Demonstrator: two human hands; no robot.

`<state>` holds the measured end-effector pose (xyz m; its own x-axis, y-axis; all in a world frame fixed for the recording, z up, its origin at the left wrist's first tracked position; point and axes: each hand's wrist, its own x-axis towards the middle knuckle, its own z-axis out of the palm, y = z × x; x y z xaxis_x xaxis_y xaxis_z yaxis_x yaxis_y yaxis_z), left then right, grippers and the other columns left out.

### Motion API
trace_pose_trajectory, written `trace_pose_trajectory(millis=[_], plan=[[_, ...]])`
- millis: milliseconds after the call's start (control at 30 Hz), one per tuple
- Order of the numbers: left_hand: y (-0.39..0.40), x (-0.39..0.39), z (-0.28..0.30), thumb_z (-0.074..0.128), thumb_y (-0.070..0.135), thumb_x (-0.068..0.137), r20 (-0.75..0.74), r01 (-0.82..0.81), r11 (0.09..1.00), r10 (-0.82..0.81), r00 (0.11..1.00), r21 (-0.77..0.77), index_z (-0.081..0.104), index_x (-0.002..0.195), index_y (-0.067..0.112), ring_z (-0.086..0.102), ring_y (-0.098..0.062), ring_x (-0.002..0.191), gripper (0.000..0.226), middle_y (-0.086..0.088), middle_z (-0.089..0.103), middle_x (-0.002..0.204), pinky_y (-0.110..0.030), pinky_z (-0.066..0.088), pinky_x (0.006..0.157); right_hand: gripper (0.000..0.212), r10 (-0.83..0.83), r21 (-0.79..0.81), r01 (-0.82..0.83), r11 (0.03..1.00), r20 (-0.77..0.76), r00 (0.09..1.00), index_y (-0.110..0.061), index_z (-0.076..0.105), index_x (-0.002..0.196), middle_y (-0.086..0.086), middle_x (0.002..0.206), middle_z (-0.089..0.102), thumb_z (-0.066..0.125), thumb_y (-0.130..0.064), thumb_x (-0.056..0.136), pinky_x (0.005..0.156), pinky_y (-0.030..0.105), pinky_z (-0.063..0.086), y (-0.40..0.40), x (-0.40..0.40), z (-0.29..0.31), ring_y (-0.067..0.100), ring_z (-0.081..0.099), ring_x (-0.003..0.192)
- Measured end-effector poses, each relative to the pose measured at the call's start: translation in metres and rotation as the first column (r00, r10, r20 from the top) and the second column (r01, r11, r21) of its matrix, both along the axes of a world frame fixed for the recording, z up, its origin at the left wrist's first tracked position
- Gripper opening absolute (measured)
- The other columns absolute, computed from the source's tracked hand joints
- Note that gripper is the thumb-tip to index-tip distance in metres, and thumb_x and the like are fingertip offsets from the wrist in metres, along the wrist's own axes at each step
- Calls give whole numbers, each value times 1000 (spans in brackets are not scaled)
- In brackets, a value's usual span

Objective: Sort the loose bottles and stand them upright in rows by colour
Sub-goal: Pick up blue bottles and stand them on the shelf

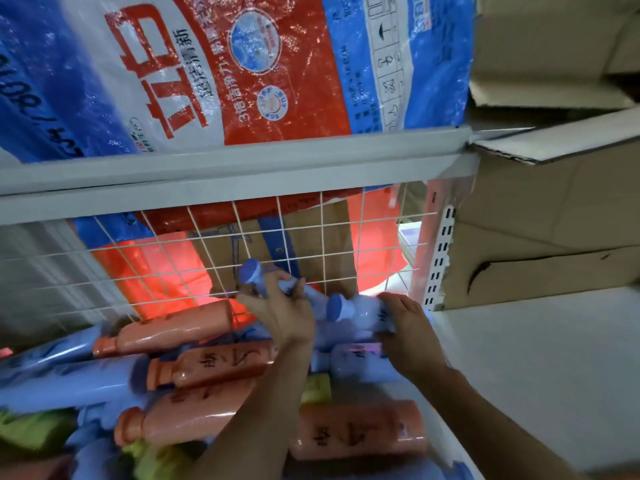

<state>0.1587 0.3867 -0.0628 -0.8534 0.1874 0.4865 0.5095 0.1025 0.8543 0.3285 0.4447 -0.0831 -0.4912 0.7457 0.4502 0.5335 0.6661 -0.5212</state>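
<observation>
Our left hand (280, 313) grips one blue-capped bottle (273, 280), our right hand (405, 327) another (360, 311), lifting both clear of the orange bottles (214, 368) for sorting.

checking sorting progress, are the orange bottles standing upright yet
No, the orange bottles lie on their sides in a loose pile, caps pointing left.

**Shop stockroom / retail shelving**

Looks like a shop or its back stock area. Grey metal shelf rail (228, 174) w/ white wire-grid backing (242, 258) and a slotted upright (439, 258), std store racking. Big printed detergent sack (207, 71) stacked above, cardboard cartons (540, 216) at right (flaps open). Many identical orange bottles (214, 368) lie piled, i.e. bulk merchandise.
</observation>
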Motion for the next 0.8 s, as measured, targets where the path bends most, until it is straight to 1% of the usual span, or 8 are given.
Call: trace_pose_trajectory(millis=[67,100,233,400,533,567,667,800], plan=[[6,23,8,71,-10,71,-175,95,994,-84,981,52,59,81,5,40,-18,104,22,-25,36,115,-6,32,95,49,-40,-130,25,991,-114,993,-5,59,110,14,104,64,70,-5,63,82,41,49,8,20,5,35,59,95],[11,36,13,70,-14,69,-247,146,987,-125,961,70,60,81,5,39,-14,104,25,-27,36,116,-1,27,95,45,-69,-190,37,981,-165,984,-7,58,108,12,101,63,71,-7,65,79,41,49,11,31,8,34,59,94],[36,103,37,76,-12,65,-354,381,919,-323,878,105,48,90,20,37,-10,109,49,-31,39,116,0,23,99,41,-200,-368,67,927,-336,920,-14,50,100,8,103,62,76,-6,70,81,36,46,22,83,25,27,59,96],[76,199,42,75,-14,58,-295,593,802,-552,780,69,43,96,19,40,-1,105,60,-14,42,110,-5,30,92,44,-354,-437,192,879,-328,876,-1,51,106,14,104,61,77,-13,73,75,37,44,39,171,38,32,58,95],[113,267,25,71,-7,62,-205,697,717,-683,701,-9,42,98,28,50,-25,100,58,-3,46,106,-33,43,87,39,-432,-437,289,852,-273,859,-9,49,97,6,95,59,78,-17,72,67,32,40,56,239,48,26,56,86],[121,283,22,70,-3,63,-187,727,686,-716,673,-11,41,99,29,50,-22,101,56,-1,46,106,-32,43,88,39,-457,-431,322,843,-258,851,-11,47,94,4,90,57,79,-18,72,63,31,37,61,256,49,24,54,82],[143,327,18,72,-6,67,-145,815,579,-806,575,17,43,102,23,44,9,101,54,4,46,106,-5,32,88,41,-530,-416,413,810,-216,820,-12,45,89,2,85,53,80,-22,70,63,30,32,80,301,49,23,48,77],[184,366,10,72,-12,67,-54,845,532,-843,535,61,47,108,14,42,20,102,54,15,46,106,-1,30,87,41,-554,-421,438,794,-205,807,-8,45,89,2,79,51,80,-19,70,64,30,32,118,344,46,24,47,76]])
